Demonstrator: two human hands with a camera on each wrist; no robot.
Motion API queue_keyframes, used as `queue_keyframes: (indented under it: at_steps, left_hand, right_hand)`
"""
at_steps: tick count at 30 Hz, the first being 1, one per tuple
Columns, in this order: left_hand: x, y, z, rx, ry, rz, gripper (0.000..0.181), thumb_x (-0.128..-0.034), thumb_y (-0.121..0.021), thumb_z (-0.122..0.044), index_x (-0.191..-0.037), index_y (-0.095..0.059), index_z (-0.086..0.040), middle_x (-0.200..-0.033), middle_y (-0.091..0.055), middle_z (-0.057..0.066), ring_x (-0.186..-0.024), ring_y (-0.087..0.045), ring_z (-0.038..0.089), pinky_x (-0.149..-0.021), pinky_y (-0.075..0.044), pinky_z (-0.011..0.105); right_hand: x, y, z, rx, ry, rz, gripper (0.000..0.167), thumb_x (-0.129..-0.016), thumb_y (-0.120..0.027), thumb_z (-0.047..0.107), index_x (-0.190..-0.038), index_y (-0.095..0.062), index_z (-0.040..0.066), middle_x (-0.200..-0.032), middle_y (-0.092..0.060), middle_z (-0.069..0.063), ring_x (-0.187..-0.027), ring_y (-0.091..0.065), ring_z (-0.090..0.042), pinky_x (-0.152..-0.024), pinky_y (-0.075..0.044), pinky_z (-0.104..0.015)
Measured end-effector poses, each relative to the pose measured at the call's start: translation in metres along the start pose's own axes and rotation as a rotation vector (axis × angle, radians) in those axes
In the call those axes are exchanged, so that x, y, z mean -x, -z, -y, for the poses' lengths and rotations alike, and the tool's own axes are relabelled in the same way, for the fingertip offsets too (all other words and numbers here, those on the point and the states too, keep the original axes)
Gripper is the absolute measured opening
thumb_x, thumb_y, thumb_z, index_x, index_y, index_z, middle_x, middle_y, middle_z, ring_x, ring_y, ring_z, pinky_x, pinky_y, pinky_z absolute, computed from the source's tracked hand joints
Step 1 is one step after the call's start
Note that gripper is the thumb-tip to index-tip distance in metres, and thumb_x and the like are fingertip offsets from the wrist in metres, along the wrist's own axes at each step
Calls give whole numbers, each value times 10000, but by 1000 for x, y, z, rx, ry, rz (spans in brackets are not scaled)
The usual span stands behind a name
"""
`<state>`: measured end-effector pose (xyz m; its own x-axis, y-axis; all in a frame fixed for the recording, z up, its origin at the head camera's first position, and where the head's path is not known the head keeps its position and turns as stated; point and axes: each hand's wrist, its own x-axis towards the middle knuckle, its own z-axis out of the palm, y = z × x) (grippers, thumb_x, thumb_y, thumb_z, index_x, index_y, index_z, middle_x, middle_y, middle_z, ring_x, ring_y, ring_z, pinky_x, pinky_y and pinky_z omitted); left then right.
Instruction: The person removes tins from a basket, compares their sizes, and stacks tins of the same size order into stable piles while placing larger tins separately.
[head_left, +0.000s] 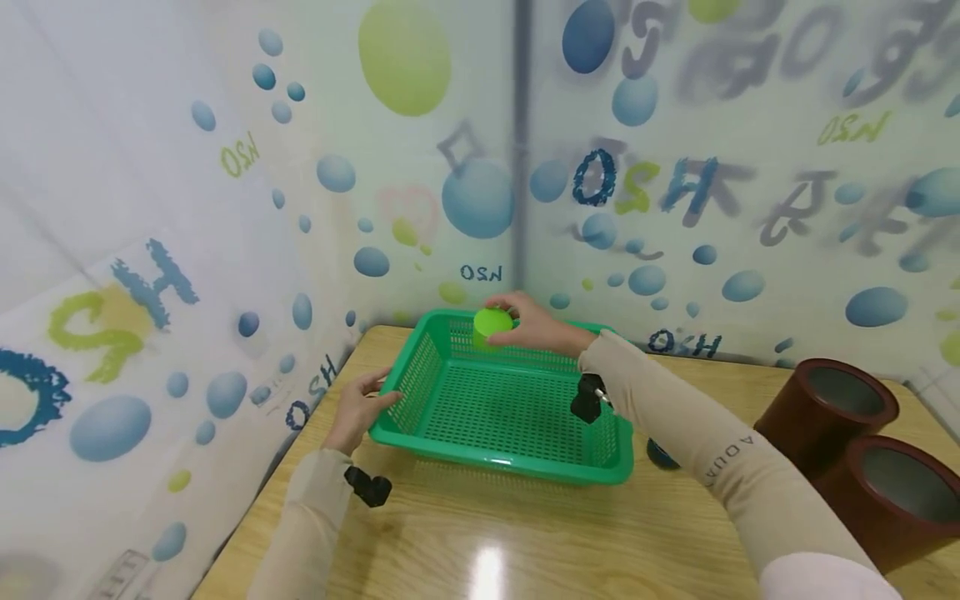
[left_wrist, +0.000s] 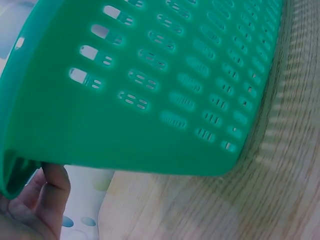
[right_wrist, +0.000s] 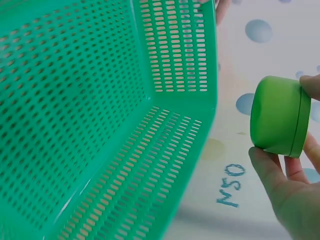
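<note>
A green plastic basket (head_left: 517, 408) with slotted sides and a perforated floor is on the wooden table. My left hand (head_left: 360, 412) grips its left rim; in the left wrist view, the fingers (left_wrist: 54, 192) curl beneath the rim. Above the basket's back side, my right hand (head_left: 536, 323) holds a small round lime-green container (head_left: 491, 325) between thumb and fingers. A seam near one end of the container (right_wrist: 280, 116) shows in the right wrist view. Nothing lies on the visible basket floor.
Two dark brown cylinders (head_left: 825, 408) with grey tops stand at the table's right. A dark blue round object (head_left: 660, 455), partly hidden by my right sleeve, lies beside the basket. Bubble-printed walls (head_left: 420, 208) border the table (head_left: 577, 542) at the back and left.
</note>
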<state>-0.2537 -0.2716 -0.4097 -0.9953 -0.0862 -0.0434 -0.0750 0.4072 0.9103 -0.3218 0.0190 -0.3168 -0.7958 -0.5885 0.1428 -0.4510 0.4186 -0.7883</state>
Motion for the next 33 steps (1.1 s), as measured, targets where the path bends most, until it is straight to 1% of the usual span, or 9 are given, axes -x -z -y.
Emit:
queue_keyframes:
  at_steps: [5,8,11,14,17,21,27,30,33]
  left_hand:
    - [-1,1,1,-9,-7,9,529,-824,-628,-140,-1318,-441,-112,-1158,-509,186,-859,-545,249,-680,-498,314]
    - [0,1,1,-17,-13,15,534,-828,-624,-145,-1325,-431,-108,-1169,-500,186,-898,-535,265,-695,-496,322]
    - [0,2,1,-15,-5,17,538,-830,-620,-138,-1329,-423,-97,-1173,-495,190,-909,-536,267,-690,-498,311]
    - [0,1,1,8,12,18,545,-829,-619,-129,-1333,-415,-89,-1170,-491,195,-886,-561,254,-675,-508,303]
    - [-2,1,0,15,13,24,554,-830,-616,-131,-1339,-404,-83,-1172,-486,203,-864,-572,241,-665,-515,301]
    - [-3,0,1,3,11,25,554,-832,-612,-131,-1342,-401,-91,-1176,-486,198,-885,-561,250,-667,-514,303]
    - [-2,-1,1,-8,6,27,551,-837,-609,-141,-1343,-398,-88,-1191,-481,205,-915,-552,272,-671,-510,304]
    - [-2,0,1,-14,-3,35,556,-841,-607,-152,-1348,-389,-79,-1190,-477,213,-913,-551,268,-670,-509,299]
    - [-2,1,0,-8,-3,32,556,-838,-611,-147,-1345,-393,-83,-1172,-484,201,-886,-557,254,-662,-509,299]
  right_hand:
    - [35,22,2,34,19,-27,554,-778,-681,155,-1265,-451,22,-1205,-431,-158,-1057,-450,-314,-807,-450,-379]
    - [59,36,1,38,-19,-42,567,-775,-686,172,-1269,-444,37,-1204,-411,-152,-1053,-446,-318,-771,-473,-367]
    - [81,49,-6,19,-52,-64,574,-786,-678,190,-1280,-425,45,-1218,-391,-154,-1068,-429,-324,-784,-471,-383]
    - [103,61,-17,-10,-92,-108,568,-804,-660,201,-1288,-406,47,-1218,-383,-158,-1088,-412,-333,-826,-445,-421]
    - [125,69,-27,-12,-140,-161,555,-819,-643,212,-1290,-396,54,-1200,-393,-157,-1081,-422,-333,-824,-434,-431]
    - [153,74,-40,17,-173,-214,549,-827,-633,184,-1285,-387,6,-1165,-401,-177,-1052,-443,-351,-812,-447,-440]
    - [191,72,-60,94,-187,-241,533,-826,-629,141,-1255,-390,-67,-1170,-388,-238,-1038,-437,-431,-801,-450,-495]
    - [205,69,-71,131,-223,-245,557,-825,-632,159,-1260,-381,-82,-1194,-370,-265,-1035,-432,-454,-793,-453,-495]
    - [215,66,-80,141,-256,-254,574,-821,-638,174,-1264,-380,-83,-1210,-367,-274,-1032,-432,-451,-792,-454,-494]
